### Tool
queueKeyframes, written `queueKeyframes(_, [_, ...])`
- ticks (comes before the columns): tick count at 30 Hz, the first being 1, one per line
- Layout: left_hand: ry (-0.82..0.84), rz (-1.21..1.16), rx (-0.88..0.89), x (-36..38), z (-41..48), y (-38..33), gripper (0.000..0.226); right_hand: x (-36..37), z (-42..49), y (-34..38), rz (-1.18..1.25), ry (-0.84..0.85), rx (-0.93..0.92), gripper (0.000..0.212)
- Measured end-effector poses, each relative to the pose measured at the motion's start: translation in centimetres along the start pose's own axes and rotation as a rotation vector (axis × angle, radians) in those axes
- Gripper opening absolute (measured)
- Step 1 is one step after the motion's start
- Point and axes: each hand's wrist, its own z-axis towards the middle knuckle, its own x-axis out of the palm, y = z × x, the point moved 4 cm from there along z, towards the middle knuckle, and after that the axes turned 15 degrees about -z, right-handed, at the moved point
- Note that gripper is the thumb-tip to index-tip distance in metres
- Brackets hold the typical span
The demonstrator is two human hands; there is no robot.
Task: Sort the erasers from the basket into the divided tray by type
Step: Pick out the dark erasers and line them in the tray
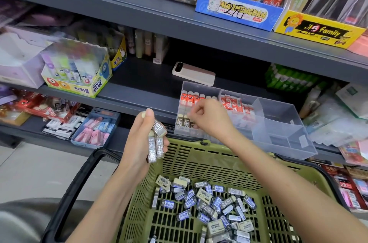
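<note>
A green plastic basket [199, 165] in front of me holds several loose erasers [211, 201] in grey and blue sleeves. My left hand [139, 143] grips a bunch of grey 2B erasers [156, 145] above the basket's far left corner. My right hand [209, 117] reaches into the front left compartment of the clear divided tray [278, 123] on the shelf, fingers curled over the grey erasers [182, 121] standing there; what it pinches is hidden. Red-sleeved erasers [191, 98] fill the back left compartment, and other red ones [235, 104] the middle.
A phone [194, 73] lies on the shelf behind the tray. A glue-stick box [79, 71] stands at the left, and a blue box of pink erasers [95, 129] sits on the lower shelf. Packaged stationery crowds the right side. The basket's black handle [79, 183] hangs at left.
</note>
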Motion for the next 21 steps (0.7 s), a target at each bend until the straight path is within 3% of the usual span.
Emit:
queueKeyframes(3, [0.019, 0.034, -0.003, 0.1, 0.0, -0.1, 0.054, -1.0, -1.8, 2.0, 0.293, 0.062, -0.188, 0.004])
queueKeyframes(4, [0.034, 0.047, -0.009, 0.2, 0.0, -0.1, 0.055, -0.9, -2.3, 2.7, 0.342, 0.129, -0.234, 0.016])
queueKeyframes(6, [0.08, 0.071, -0.017, 0.5, -0.1, -0.2, 0.056, -0.6, -3.0, 3.8, 0.309, 0.215, -0.329, 0.035])
queueKeyframes(9, [0.112, 0.146, 0.011, 0.8, -0.4, -0.3, 0.057, -0.7, -3.4, 4.7, 0.268, 0.216, -0.392, 0.031])
queueKeyframes(14, [0.165, 0.217, -0.002, 1.3, -0.7, 0.0, 0.052, -0.8, -3.6, 4.1, 0.489, 0.258, -0.253, 0.016])
queueKeyframes(17, [0.129, 0.169, -0.054, 1.0, -0.5, -0.1, 0.05, -2.5, -2.1, 1.3, 0.726, 0.144, -0.051, 0.014])
queueKeyframes(19, [0.094, 0.041, -0.09, 0.3, -0.2, 0.0, 0.039, -3.6, -0.9, -1.1, 0.696, 0.042, 0.076, 0.015])
queueKeyframes(21, [0.078, -0.128, -0.118, -0.2, 0.1, 0.1, 0.018, -3.4, -0.3, -2.8, 0.488, 0.05, 0.143, 0.019])
